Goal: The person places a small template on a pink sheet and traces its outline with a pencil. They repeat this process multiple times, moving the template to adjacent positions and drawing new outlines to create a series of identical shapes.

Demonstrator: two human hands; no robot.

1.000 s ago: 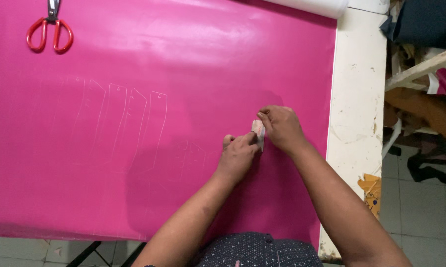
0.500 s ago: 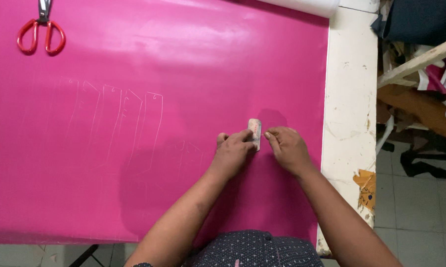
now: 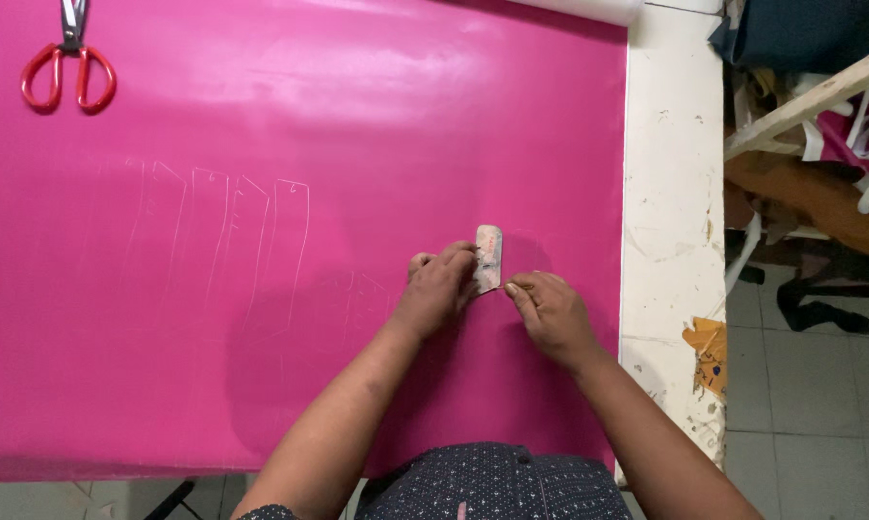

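The small whitish oblong template [image 3: 489, 257] lay flat on the glossy pink sheet [image 3: 357, 144], long axis pointing away from the person, left hand [image 3: 439, 286] fingers pressing its left edge, right hand [image 3: 548, 310] curled just beside its lower right corner, holding nothing I could make out.

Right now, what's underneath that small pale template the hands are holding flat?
The small pale template lies on the glossy pink sheet, pinned by the left hand. Any chalk outline beneath it is covered.

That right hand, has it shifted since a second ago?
Yes. The right hand has come down off the top of the small pale template and now rests on the pink sheet just right of the template's lower end.
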